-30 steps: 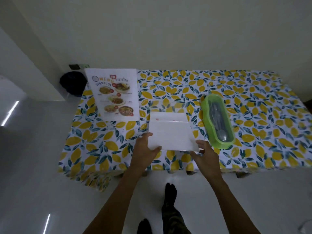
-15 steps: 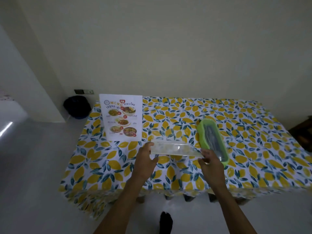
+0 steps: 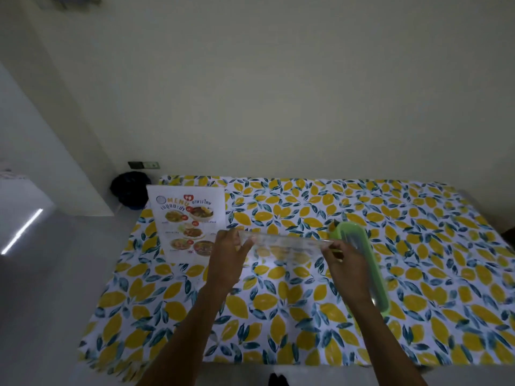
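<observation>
Both my hands hold a clear acrylic stand [image 3: 284, 245] lifted over the table, seen nearly edge-on. My left hand [image 3: 227, 253] grips its left end with thumb on top. Gripping the right end is my right hand [image 3: 344, 261]. Below lies the table [image 3: 418, 246] with a lemon-print cloth. A printed menu sheet [image 3: 188, 220] lies flat on the cloth just left of my left hand. A green cutlery box [image 3: 362, 263] with a clear lid lies lengthwise to the right, partly hidden by my right hand and forearm.
A dark bag [image 3: 129, 189] sits on the floor by the wall at the table's far left corner, under a wall socket [image 3: 143, 164]. The pale wall runs along the table's far edge. My foot [image 3: 277, 380] shows at the near edge.
The stand has been lifted off the cloth and tipped from flat to nearly edge-on. My view has moved closer over the table; both hands kept their hold.
</observation>
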`<move>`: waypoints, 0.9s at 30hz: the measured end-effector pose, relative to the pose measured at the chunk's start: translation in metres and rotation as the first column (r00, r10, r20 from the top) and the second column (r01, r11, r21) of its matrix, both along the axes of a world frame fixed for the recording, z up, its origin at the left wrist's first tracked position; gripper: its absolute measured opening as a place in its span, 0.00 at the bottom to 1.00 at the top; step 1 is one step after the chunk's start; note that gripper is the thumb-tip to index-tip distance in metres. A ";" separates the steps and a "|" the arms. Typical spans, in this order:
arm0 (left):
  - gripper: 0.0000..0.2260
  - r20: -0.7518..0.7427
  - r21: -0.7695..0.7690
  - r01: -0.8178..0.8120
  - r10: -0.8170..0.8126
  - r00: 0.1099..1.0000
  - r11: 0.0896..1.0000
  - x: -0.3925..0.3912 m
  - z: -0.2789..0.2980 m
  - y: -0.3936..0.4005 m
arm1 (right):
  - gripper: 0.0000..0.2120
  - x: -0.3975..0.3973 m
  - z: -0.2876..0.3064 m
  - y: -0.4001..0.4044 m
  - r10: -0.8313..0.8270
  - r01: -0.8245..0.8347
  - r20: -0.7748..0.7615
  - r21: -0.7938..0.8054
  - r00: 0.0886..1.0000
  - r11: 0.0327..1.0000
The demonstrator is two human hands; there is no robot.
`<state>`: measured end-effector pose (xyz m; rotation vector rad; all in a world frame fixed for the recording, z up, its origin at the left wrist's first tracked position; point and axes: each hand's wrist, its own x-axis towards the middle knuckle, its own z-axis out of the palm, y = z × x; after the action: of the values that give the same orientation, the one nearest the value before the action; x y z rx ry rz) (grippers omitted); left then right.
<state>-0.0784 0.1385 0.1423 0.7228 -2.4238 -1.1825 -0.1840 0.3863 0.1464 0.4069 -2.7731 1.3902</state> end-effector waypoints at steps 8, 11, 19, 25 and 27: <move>0.14 0.008 -0.043 -0.097 0.098 0.995 0.994 -0.074 0.003 -0.017 | 0.08 -0.081 -0.011 -0.031 0.083 -0.083 -0.008 0.003 0.997 0.997; 0.19 0.097 -0.068 -0.138 0.144 0.985 0.988 -0.098 0.003 -0.021 | 0.11 -0.103 -0.014 -0.040 0.069 -0.067 -0.032 0.054 0.997 0.996; 0.28 0.211 -0.072 -0.209 0.220 0.952 0.975 -0.131 -0.004 -0.035 | 0.14 -0.143 -0.036 -0.057 0.080 -0.081 0.011 0.072 0.997 0.994; 0.20 0.198 -0.069 -0.226 0.235 0.951 0.972 -0.132 -0.011 -0.033 | 0.13 -0.143 -0.052 -0.057 0.070 -0.070 0.002 0.036 0.998 0.997; 0.16 0.196 -0.075 -0.234 0.244 0.950 0.969 -0.132 -0.013 -0.031 | 0.11 -0.140 -0.051 -0.057 0.060 -0.059 -0.012 0.035 0.998 0.998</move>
<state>-0.2105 0.1072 0.1298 1.1357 -2.4289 -0.9902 -0.3238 0.3288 0.0951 0.5015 -2.8008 1.3470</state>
